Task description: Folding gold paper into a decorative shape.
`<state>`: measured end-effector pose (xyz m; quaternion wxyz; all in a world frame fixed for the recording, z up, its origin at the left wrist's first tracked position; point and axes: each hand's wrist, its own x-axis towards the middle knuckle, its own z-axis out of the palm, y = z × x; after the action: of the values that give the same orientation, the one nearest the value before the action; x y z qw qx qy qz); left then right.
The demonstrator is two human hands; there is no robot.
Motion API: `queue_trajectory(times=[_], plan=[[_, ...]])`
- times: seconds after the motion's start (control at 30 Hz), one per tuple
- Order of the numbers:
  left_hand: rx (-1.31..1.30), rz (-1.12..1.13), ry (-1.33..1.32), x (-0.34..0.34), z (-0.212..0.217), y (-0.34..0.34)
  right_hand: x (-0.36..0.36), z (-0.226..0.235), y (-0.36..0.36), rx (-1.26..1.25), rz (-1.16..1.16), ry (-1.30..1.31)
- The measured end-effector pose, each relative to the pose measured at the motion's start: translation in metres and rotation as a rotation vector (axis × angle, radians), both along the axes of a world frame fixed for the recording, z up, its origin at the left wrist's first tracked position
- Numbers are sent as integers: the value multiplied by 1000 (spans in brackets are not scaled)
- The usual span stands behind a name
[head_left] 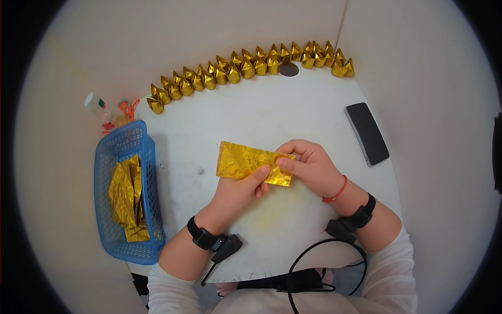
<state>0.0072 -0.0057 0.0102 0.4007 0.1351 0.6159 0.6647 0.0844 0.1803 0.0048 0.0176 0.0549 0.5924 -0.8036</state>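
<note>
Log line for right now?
left hand: gripping gold foil rectangle | right hand: pinching its right end | at left: blue perforated plastic basket | behind: pointed gold shapes

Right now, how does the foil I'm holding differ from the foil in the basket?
The held foil is a narrow, straight-edged strip; the basket foil is a wrinkled, overlapping pile. The held foil is pinched by your left hand and right hand, while the basket foil lies in the blue basket. Both are shiny gold.

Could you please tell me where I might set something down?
The tabletop is bare between the gold sheet and the folded gold pieces beyond it, and between the blue basket and left hand. The pieces crowd the far edge; the basket crowds the left.
</note>
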Motion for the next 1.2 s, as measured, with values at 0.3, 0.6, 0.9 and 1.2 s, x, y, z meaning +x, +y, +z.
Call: queue_trajectory(times=[0.3, 0.6, 0.9, 1.2], plan=[[222, 127, -245, -9, -9, -2, -4, -15, 5, -41, -25, 222], [110, 12, -51, -5, -10, -3, -3, -15, 11, 91, 95, 316], [55, -84, 77, 0, -8, -2, -1, -11, 5, 73, -49, 133], [177, -35, -1, 2, -8, 2, -1, -9, 1, 58, -120, 107]])
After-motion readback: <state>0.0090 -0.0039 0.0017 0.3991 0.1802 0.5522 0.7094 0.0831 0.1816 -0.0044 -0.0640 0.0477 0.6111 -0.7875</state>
